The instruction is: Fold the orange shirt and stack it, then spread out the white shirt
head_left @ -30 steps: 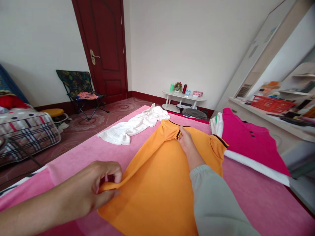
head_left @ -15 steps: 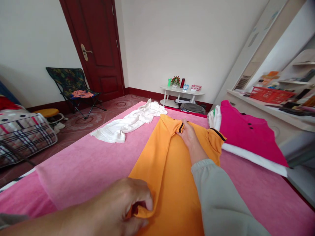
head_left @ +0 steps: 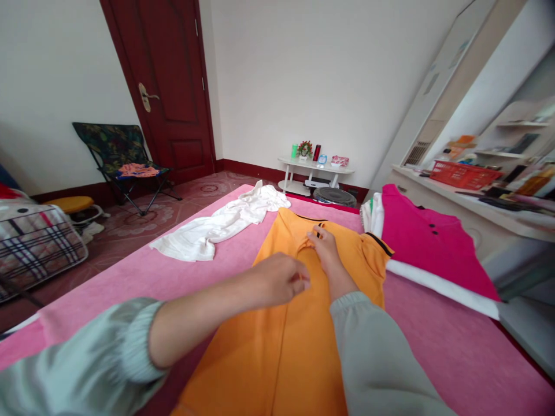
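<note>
An orange T-shirt [head_left: 312,329] with black trim lies on the pink bed cover [head_left: 234,277], its left side folded inward. My right hand [head_left: 326,249] pinches the folded sleeve's black-trimmed cuff near the shoulder. Over the middle of the shirt is my left hand [head_left: 280,280], fingers curled together, with no cloth visible in them. The other sleeve [head_left: 377,251] spreads out on the right. A fold line runs down the shirt's body toward the bottom of the view.
A crumpled white garment [head_left: 217,225] lies at the bed's left edge. On the right, a magenta top [head_left: 429,242] rests on white clothing. Beyond are a folding chair [head_left: 121,156], a low white table [head_left: 314,164] and a shelf with a red basket [head_left: 466,174].
My left hand has let go of the shirt's lower edge and moved forward, toward my right hand. The folded side now lies lower. My right hand still pinches the sleeve.
</note>
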Demonstrator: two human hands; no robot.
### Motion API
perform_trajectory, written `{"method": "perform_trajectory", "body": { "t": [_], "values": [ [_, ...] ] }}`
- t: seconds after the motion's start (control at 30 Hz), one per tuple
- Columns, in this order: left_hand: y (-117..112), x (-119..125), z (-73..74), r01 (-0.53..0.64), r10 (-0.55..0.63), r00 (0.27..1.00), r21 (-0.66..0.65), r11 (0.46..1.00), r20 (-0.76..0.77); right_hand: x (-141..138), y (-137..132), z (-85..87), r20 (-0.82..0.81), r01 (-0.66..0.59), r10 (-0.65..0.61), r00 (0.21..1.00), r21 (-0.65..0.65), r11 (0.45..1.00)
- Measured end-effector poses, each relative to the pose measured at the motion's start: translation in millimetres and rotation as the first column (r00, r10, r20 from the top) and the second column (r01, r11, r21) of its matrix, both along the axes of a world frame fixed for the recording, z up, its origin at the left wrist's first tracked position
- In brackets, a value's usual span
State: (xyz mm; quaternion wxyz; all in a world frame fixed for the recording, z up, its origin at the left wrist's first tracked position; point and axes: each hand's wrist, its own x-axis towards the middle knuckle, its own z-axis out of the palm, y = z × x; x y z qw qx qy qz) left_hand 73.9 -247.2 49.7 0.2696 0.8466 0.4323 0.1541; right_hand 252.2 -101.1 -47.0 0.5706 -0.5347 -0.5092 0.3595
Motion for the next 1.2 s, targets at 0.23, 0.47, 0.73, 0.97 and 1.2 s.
{"method": "perform_trajectory", "body": {
  "t": [0.23,0.47,0.73,0.97,1.2],
  "values": [
    [84,17,-71.2,-0.366,0.39,0.921,0.347,0.864,0.001,1,2,-1.3,0.284,0.041,-0.073,0.956,0.116,0.992],
    [78,12,-76.2,-0.307,0.349,0.936,0.375,0.875,-0.048,-5,-10,5.9,0.449,0.248,-0.284,0.847,0.137,0.959],
    [75,16,-76.9,-0.29,0.369,0.913,0.359,0.887,-0.174,-2,-31,13.3,0.761,0.348,-0.244,0.601,0.026,0.937],
    [75,19,-82.3,-0.305,0.401,0.895,0.389,0.869,-0.194,-3,-8,29.2,0.476,0.293,-0.459,0.75,0.383,0.876],
    [76,20,-83.5,-0.324,0.415,0.894,0.391,0.862,-0.172,-43,70,47.6,0.191,0.062,-0.063,0.98,0.01,0.998]
  ]
}}
